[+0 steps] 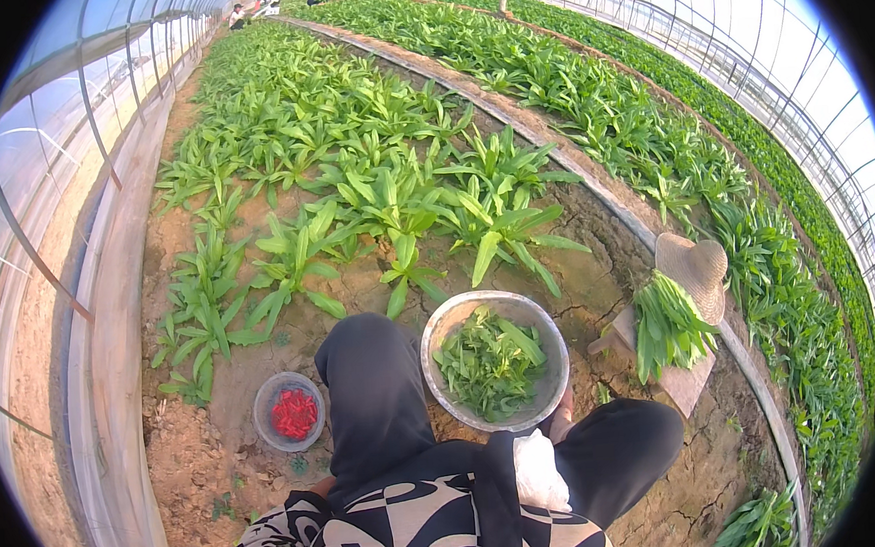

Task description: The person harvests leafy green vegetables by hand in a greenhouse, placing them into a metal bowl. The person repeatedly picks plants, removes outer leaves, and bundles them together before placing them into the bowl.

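A metal basin [429, 349] holding loose green leaves [488, 364] stands between the person's dark-trousered knees. Bare skin [564, 418] shows at its lower right rim; whether this is my right hand or a foot, I cannot tell. Only a sliver of skin shows beside the left hip, and my left hand is out of view. Left of the left knee, a small plastic bowl [263, 413] on the soil contains short red pieces [293, 415]. White material [540, 472] lies near the right thigh. A bundle of long green leaves [668, 325] rests on a wooden stool [686, 383] at the right.
Leafy plants [397, 219] grow in front. A straw hat [693, 273] sits beside the bundle, near a narrow pale edging strip [765, 411]. More cut leaves [759, 523] lie at lower right. Plastic sheeting [108, 414] borders the left; people [237, 16] are far off.
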Tool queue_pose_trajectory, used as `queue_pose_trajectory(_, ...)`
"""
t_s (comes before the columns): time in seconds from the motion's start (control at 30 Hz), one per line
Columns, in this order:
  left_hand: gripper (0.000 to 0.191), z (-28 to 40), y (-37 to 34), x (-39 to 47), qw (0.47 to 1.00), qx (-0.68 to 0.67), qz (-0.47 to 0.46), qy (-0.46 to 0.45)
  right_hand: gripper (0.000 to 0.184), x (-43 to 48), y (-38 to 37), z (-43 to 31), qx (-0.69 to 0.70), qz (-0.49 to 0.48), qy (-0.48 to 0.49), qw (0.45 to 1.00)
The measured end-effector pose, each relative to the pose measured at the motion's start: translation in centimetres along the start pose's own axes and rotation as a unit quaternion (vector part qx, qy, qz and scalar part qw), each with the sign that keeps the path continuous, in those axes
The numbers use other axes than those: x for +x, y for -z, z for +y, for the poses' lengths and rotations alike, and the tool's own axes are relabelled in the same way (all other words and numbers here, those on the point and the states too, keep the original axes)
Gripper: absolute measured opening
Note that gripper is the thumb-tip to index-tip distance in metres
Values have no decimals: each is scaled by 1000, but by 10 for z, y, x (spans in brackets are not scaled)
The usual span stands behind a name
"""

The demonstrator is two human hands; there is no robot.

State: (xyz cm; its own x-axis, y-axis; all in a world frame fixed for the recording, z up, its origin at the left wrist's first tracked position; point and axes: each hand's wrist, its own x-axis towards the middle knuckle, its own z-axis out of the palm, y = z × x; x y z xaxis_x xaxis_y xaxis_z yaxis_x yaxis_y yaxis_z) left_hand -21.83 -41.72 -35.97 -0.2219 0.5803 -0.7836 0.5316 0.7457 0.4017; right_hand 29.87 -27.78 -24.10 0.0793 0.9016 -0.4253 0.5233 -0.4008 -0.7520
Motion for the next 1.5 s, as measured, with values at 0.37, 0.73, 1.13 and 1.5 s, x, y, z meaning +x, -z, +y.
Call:
queue_pose_trajectory(0.37, 32, 10, -19, 4, 998, -52, 11, -30, 42, 3, -30, -29, 1, -27, -24, 999)
queue_pose_trajectory(0.73, 30, 25, -16, 0, 999, -43, 16, 15, 41, 46, -46, -34, 31, -47, -64, 996)
queue_pose_trajectory(1.13, 29, 238, 62, 170, 997, -17, 63, -45, 40, 201, -76, -73, 69, -53, -143, 986)
queue_pose_trajectory(1.5, 29, 274, 93, 155, 1000, 10, 20, -5, 40, 230, -83, -94, 107, -40, -194, 974)
